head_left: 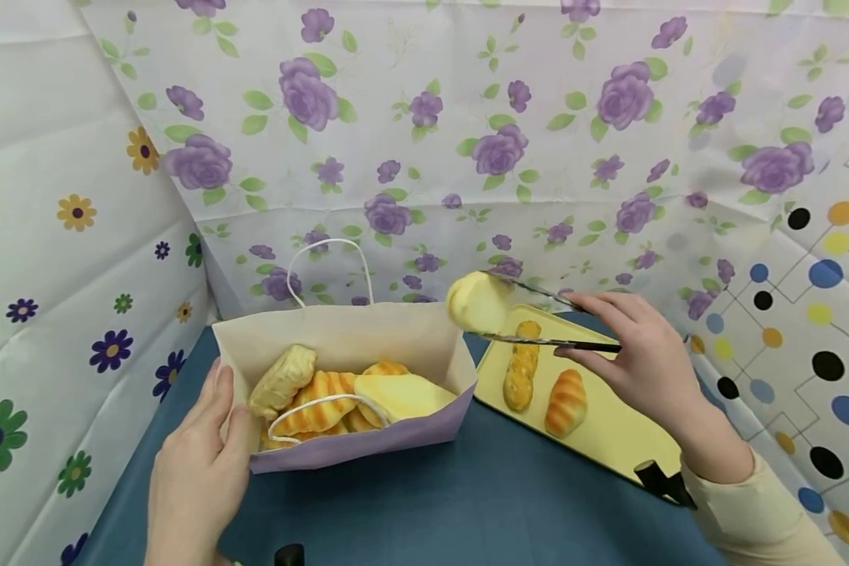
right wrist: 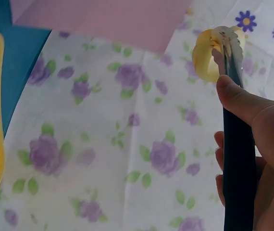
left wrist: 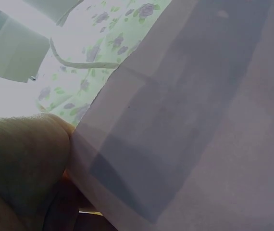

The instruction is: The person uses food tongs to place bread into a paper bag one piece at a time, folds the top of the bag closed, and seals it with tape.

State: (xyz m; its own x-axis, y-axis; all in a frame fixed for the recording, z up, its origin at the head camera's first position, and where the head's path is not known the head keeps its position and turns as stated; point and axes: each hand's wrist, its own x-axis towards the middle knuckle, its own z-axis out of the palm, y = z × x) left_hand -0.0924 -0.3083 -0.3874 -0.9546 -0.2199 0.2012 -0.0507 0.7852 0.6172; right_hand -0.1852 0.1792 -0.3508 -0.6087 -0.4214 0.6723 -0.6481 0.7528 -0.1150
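A paper bag point(head_left: 354, 452), lilac outside and cream inside, stands with its mouth toward me. Several breads fill it, among them a striped roll point(head_left: 328, 385) and a pale smooth piece point(head_left: 403, 395). My left hand point(head_left: 201, 464) pinches the bag's left side edge between thumb and fingers. My right hand point(head_left: 644, 354) holds dark-handled tongs point(head_left: 559, 343), whose ends grip a round, pale yellow bread point(head_left: 477, 303) above the bag's right rim. In the right wrist view, the thumb lies along the tongs point(right wrist: 238, 159), and the bread point(right wrist: 205, 57) shows at their tip.
Right of the bag lies a yellow tray point(head_left: 615, 424) bearing a long, knobbly bread point(head_left: 522, 365) and a striped roll point(head_left: 566, 403). White cord handles point(head_left: 328, 242) rise at the bag's back and droop across its front. A flowered cloth point(head_left: 424, 157) hangs behind the blue table point(head_left: 410, 511).
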